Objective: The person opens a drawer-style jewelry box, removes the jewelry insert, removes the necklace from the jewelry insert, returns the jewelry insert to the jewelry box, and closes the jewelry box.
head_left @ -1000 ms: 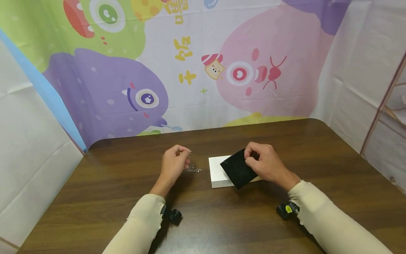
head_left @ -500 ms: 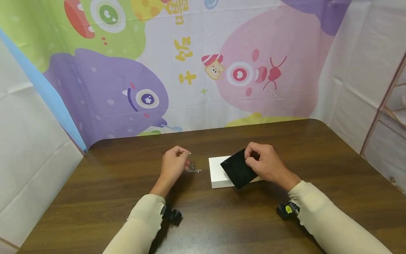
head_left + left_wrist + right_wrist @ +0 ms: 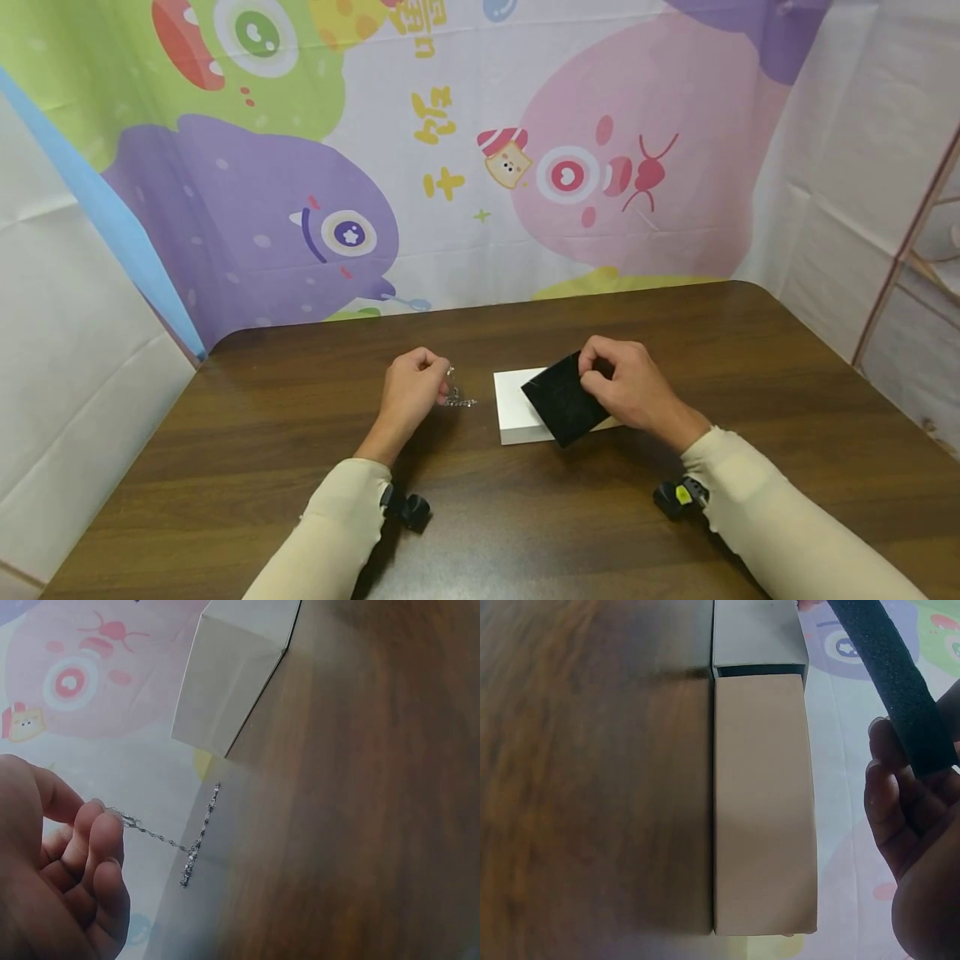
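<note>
My left hand (image 3: 408, 392) pinches one end of a thin silver chain (image 3: 160, 838) between thumb and fingertips. From there the chain slants down, and the rest lies in a line on the tabletop. My right hand (image 3: 637, 387) grips a black foam pad (image 3: 562, 402) by its edge, tilted above a white box (image 3: 514, 407). In the right wrist view the pad (image 3: 892, 686) shows a thick, grainy side. Below it, a tan inner tray (image 3: 765, 802) sticks out of the white sleeve (image 3: 759, 634), with a dark gap where they meet. The pad hides part of the box.
A dark wooden table (image 3: 510, 533) carries everything. Behind it hangs a cartoon-printed cloth (image 3: 450, 250), with pale sheets at both sides. The box stands between the two hands, a short way right of the chain.
My left hand has come down slightly, and more of the chain shows below its fingertips. The right hand and the foam pad stay where they were.
</note>
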A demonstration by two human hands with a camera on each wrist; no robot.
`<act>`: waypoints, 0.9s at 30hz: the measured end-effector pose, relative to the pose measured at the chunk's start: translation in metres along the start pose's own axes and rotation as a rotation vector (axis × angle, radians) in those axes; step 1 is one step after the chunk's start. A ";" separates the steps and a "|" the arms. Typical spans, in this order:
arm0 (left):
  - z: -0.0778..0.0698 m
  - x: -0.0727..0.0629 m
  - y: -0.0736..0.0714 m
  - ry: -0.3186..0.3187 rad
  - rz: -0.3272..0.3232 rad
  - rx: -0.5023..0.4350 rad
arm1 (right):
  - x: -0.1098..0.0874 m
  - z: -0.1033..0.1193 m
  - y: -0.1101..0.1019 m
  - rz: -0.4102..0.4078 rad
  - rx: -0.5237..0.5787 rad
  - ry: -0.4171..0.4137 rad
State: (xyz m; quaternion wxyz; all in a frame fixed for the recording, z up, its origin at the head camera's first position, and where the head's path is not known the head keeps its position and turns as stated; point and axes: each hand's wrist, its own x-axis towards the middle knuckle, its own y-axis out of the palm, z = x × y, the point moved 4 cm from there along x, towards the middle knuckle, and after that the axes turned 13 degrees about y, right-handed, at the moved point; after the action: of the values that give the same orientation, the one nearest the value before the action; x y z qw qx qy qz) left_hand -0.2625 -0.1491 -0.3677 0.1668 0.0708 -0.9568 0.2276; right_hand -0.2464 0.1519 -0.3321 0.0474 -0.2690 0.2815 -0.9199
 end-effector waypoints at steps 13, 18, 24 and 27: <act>0.002 -0.001 0.001 0.008 0.014 0.018 | 0.000 0.000 0.000 0.008 0.003 0.001; 0.001 -0.001 0.001 0.006 0.016 0.036 | 0.000 0.000 0.000 0.003 0.009 -0.013; 0.000 -0.001 0.001 0.007 0.015 0.038 | 0.001 0.000 0.000 -0.006 0.004 -0.034; -0.001 -0.001 0.001 -0.001 0.013 0.034 | 0.001 0.000 0.000 -0.005 0.004 -0.032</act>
State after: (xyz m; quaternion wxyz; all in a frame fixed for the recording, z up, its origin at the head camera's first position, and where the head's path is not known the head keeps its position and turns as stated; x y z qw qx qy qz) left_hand -0.2617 -0.1478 -0.3678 0.1637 0.0674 -0.9533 0.2448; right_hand -0.2470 0.1517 -0.3318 0.0502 -0.2843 0.2783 -0.9161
